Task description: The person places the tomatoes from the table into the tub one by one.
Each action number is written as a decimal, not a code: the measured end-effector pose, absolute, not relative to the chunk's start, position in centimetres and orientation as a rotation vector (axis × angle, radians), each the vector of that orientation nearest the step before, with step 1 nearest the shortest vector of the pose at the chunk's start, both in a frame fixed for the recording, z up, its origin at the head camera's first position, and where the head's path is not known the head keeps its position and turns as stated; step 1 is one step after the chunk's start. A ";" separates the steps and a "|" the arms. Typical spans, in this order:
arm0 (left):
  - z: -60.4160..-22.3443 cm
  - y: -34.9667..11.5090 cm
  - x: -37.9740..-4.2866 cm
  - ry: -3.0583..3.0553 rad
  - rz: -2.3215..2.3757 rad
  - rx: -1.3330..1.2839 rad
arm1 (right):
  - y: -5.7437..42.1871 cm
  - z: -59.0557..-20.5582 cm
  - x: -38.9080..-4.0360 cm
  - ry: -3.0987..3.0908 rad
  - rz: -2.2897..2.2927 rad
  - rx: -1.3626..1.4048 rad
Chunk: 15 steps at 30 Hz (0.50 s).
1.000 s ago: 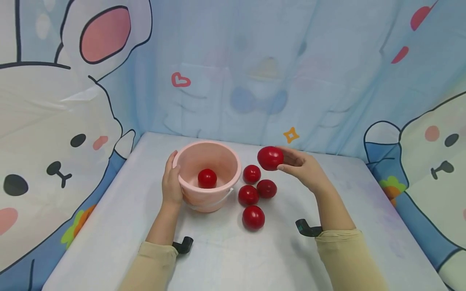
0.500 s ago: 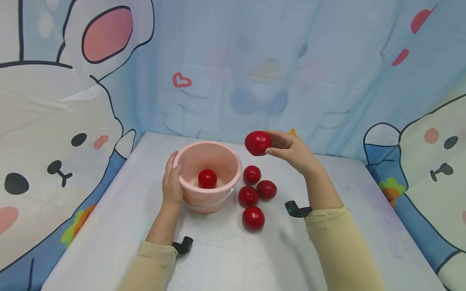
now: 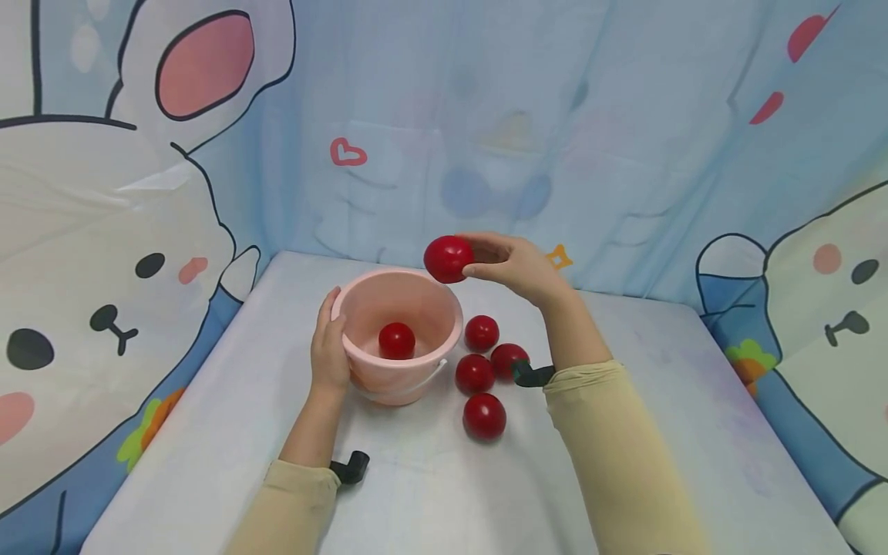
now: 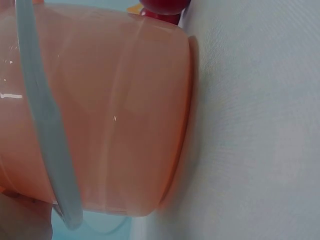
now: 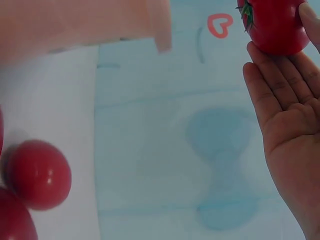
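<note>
- The worktop (image 3: 624, 432) is draped in a pale cloth, with a cartoon-animal backdrop (image 3: 97, 231) hung behind and to both sides of it.
- A pink bucket (image 3: 371, 370) stands upright on the worktop, left of centre, its pale handle (image 4: 47, 125) folded down against the side.
- The left hand (image 3: 327, 347) grips the bucket's near-left rim, fingers curled over the edge.
- The right hand (image 3: 516, 266) is raised above the bucket's far-right rim, its fingertips closed round a red tomato (image 3: 448, 258).
- One tomato in the bucket (image 3: 397, 340) lies on the bottom.
- Four loose tomatoes (image 3: 484, 415) sit on the worktop just right of the bucket, bunched close together.
</note>
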<state>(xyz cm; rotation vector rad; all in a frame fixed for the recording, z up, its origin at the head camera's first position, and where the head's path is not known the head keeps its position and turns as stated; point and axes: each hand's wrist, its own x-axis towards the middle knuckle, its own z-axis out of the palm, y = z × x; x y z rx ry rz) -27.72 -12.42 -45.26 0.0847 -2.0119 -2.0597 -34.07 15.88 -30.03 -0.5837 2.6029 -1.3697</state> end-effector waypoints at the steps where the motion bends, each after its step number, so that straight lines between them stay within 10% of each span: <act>1: -45.3 -12.4 -27.7 -2.011 -2.061 0.084 | 15.3 -29.7 -33.9 2.602 -1.354 -0.589; 15: -44.9 -12.1 -27.5 -1.994 -2.098 0.143 | 9.1 -29.5 -37.3 2.619 -1.093 -0.769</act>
